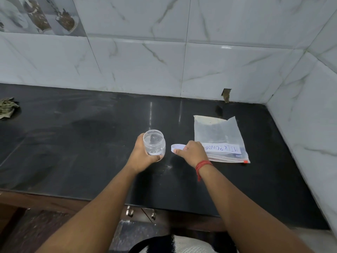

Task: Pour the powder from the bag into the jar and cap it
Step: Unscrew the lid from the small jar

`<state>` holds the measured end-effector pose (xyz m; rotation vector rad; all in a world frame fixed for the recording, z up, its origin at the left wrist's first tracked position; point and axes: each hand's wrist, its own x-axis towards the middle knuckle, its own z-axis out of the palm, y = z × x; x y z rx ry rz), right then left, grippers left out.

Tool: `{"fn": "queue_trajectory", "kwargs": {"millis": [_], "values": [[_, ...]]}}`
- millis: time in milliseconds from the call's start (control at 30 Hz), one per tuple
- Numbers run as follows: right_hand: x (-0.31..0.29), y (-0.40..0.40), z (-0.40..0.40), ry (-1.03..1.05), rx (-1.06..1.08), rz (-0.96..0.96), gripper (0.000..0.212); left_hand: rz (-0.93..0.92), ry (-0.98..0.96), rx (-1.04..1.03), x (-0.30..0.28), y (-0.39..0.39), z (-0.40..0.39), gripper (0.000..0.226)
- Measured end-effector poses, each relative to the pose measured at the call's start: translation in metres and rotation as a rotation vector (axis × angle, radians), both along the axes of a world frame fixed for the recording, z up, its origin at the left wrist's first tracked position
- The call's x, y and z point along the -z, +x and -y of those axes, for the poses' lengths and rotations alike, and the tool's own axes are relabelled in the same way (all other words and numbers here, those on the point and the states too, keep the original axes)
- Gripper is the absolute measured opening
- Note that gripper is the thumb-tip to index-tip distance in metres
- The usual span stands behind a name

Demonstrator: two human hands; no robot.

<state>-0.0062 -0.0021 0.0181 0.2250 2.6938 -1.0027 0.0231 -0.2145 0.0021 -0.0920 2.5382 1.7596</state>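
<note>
Glossy black countertop; round clear plastic jar, flat crinkled bag.

Bag label partly behind hand, seemingly.

One clear jar is seen, open at the top. One white cap is counted beside it. One zip bag is laid flat on the dark surface, and one paper label is stuck to it. Two hands are in view: the left hand and the right hand. One red thread band is worn at the right wrist. One crumpled rag is counted at the far left edge. Two metal cabinet handles are seen below the surface's front edge.
</note>
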Motion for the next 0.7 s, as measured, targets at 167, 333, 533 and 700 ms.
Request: {"fn": "queue_trajectory", "kwargs": {"millis": [167,333,533,700], "values": [[0.014,0.009,0.022,0.05,0.017,-0.016,0.049,0.0,-0.014,-0.013,0.012,-0.001,0.016,0.086],[0.025,0.014,0.035,0.031,0.03,-0.043,0.062,0.003,-0.04,-0.001,0.021,-0.006,0.026,0.09],[0.036,0.017,0.044,0.047,0.014,-0.065,0.056,0.024,-0.043,0.013,0.026,-0.007,0.032,0.088],[0.042,0.023,0.044,0.055,-0.005,-0.088,0.055,0.018,-0.078,0.004,0.029,-0.008,0.035,0.09]]}}
